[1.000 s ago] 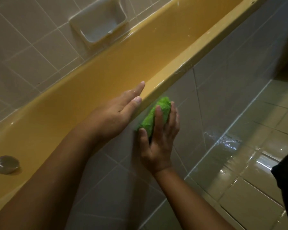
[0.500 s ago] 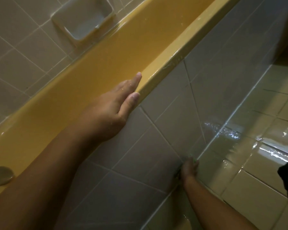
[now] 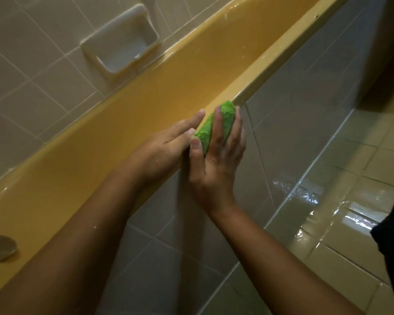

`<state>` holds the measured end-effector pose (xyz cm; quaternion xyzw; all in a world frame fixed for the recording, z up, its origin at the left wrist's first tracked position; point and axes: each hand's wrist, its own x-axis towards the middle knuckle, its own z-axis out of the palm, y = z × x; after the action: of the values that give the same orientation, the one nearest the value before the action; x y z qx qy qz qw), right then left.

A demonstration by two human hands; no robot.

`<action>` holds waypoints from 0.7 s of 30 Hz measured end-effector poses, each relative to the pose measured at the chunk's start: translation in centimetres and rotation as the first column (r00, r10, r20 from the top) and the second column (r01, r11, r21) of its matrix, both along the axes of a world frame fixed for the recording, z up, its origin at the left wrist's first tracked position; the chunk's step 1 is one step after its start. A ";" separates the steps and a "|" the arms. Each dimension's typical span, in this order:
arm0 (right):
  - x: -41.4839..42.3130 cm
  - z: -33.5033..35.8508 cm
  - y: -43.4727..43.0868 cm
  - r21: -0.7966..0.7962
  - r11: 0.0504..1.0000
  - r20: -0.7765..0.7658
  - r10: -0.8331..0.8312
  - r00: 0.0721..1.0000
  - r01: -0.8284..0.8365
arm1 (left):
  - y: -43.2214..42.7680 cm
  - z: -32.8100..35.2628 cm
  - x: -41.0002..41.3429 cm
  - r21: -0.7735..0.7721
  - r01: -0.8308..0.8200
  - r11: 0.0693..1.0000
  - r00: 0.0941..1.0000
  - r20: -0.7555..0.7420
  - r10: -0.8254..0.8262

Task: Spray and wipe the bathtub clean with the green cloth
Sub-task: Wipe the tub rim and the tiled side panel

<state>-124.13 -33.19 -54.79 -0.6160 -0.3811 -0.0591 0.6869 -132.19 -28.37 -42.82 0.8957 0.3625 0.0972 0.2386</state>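
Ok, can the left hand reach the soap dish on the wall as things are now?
Probably yes. The left hand rests flat on the rim and holds nothing, and only the open tub lies between it and the soap dish. The person might have to lean over.

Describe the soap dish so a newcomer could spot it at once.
Start at the yellow bathtub running diagonally across the view; a tiled wall rises behind its far edge. The soap dish sits in that wall just above the tub, the only raised, hollowed block among flat square tiles.
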 end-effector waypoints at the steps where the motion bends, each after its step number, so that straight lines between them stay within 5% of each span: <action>1: 0.8 0.2 0.2 0.020 1.000 0.040 -0.004 0.999 0.003 | 0.0 0.1 0.2 -0.013 -0.009 1.000 1.000 0.009 0.009; 5: 1.9 -3.6 0.6 0.062 0.998 0.126 -0.015 0.992 0.008 | -0.5 0.2 1.1 0.076 0.004 0.997 0.994 -0.109 0.005; 9: 1.3 -11.8 1.2 -0.137 0.990 -0.228 -0.061 0.972 0.030 | -0.4 0.0 1.6 0.162 0.032 0.986 0.975 -0.223 0.005; 14: 2.2 -20.3 0.3 -0.456 0.874 -0.531 -0.116 0.839 -0.168 | 0.1 0.1 2.2 0.143 0.087 0.986 0.969 -0.241 -0.050; 16: 2.8 -24.9 0.7 -0.449 0.836 -0.741 -0.151 0.655 -0.315 | 0.3 0.2 2.5 0.149 0.103 0.983 0.968 -0.242 -0.065; 17: 3.0 -27.7 1.1 -0.403 0.835 -0.855 -0.197 0.479 -0.376 | 0.4 0.1 2.6 0.153 0.110 0.982 0.968 -0.240 -0.071; 19: 3.4 -34.9 2.3 -0.304 0.868 -0.949 -0.238 0.208 -0.393 | 0.4 0.0 2.7 0.164 0.124 0.979 0.969 -0.232 -0.084; 21: 3.2 -37.5 3.4 -0.220 0.901 -0.975 -0.217 0.051 -0.373 | 0.5 0.0 2.8 0.168 0.121 0.978 0.969 -0.235 -0.080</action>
<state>-120.96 -29.75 -92.33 -0.5933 0.1605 0.5024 0.6081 -129.43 -27.84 -42.87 0.9362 0.3308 0.0147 0.1179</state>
